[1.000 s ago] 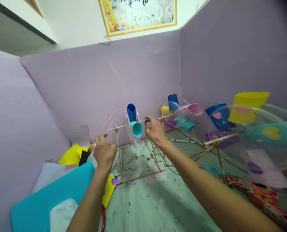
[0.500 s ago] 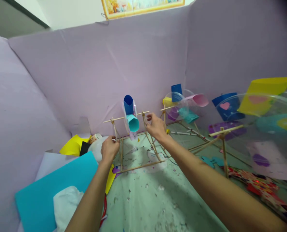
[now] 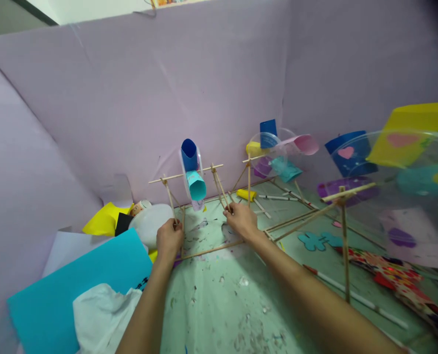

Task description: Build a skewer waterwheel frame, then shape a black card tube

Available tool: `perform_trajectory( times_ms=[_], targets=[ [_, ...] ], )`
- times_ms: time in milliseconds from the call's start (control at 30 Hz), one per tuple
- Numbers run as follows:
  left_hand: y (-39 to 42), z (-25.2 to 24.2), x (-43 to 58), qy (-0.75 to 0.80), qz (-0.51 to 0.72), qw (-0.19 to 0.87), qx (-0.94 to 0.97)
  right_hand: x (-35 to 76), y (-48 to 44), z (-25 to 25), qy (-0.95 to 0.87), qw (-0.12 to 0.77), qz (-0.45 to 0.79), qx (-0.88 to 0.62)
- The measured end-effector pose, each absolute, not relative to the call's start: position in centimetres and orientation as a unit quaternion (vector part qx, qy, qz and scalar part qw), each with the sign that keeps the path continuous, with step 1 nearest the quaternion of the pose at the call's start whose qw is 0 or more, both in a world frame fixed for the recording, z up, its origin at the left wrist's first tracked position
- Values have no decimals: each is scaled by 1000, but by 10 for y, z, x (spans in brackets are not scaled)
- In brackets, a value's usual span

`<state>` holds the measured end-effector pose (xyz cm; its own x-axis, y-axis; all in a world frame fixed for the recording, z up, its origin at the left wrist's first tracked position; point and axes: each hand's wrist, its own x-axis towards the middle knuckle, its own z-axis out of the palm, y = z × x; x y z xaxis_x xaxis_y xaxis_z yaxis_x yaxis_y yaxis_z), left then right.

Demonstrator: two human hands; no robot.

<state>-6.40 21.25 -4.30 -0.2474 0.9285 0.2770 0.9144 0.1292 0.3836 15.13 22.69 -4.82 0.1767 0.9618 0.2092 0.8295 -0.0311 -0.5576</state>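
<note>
A small frame of thin wooden sticks (image 3: 211,250) stands on the table. Across its top runs a stick carrying a clear plastic wheel with a dark blue paper cup (image 3: 189,155) and a turquoise paper cup (image 3: 196,187). My left hand (image 3: 169,238) is closed around the left leg of the frame, low down. My right hand (image 3: 242,221) pinches the right leg, its fingertips partly hidden. A second stick frame (image 3: 248,184) rises just right of that hand, bearing another clear wheel with coloured cups.
On the left lie a turquoise sheet (image 3: 56,290), white crumpled cloth (image 3: 102,312) and a pale balloon-like object (image 3: 150,223). At right stands a larger clear wheel with a yellow cup (image 3: 406,135). A paintbrush (image 3: 359,297) lies in front. Lilac walls (image 3: 219,88) enclose the table.
My right hand has moved down from near the frame's top to its right leg. My left hand has come onto the left leg. The view has tilted downward.
</note>
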Motion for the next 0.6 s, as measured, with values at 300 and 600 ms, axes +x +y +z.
perform_trajectory(
  times_ms=[300,600],
  targets=[
    [201,-63,-63,747,254,14,614,154,216,-77,-648,294,85,-697],
    [203,-73,-61,737,280,-10,615,153,220,-94,-631,338,64,-695]
  ],
)
